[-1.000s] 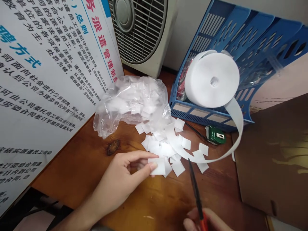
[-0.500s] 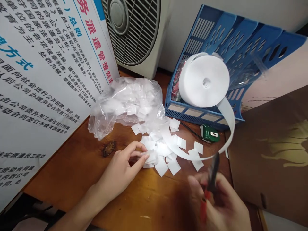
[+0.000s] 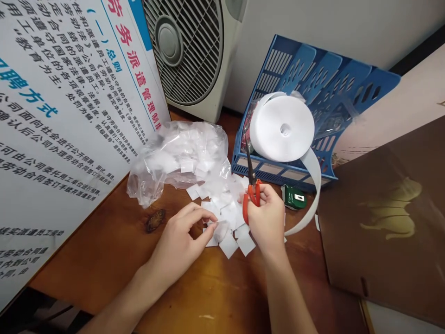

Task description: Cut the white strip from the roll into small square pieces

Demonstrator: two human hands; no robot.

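Red-handled scissors (image 3: 253, 191) are gripped in my right hand (image 3: 267, 217), their dark blades pointing up and away. That hand hovers over the right part of a pile of white square pieces (image 3: 229, 245). My left hand (image 3: 189, 232) is at the pile's left side, thumb and forefinger pinched on a small white square (image 3: 221, 229). A large roll of white tape (image 3: 283, 127) rests on a blue file rack; its loose strip (image 3: 315, 185) curves down and passes behind my right hand. The strip's free end is hidden there.
A clear plastic bag (image 3: 184, 144) with white squares lies behind the pile. A green tape measure (image 3: 295, 197) sits beside the blue file rack (image 3: 278, 170). A box fan (image 3: 187, 55) stands behind, a printed board (image 3: 86, 116) at left and a brown box (image 3: 382, 232) at right.
My right hand has moved up and left with the scissors, from the near right to over the pile. My left hand stays at the pile, still pinching. The view has shifted slightly.
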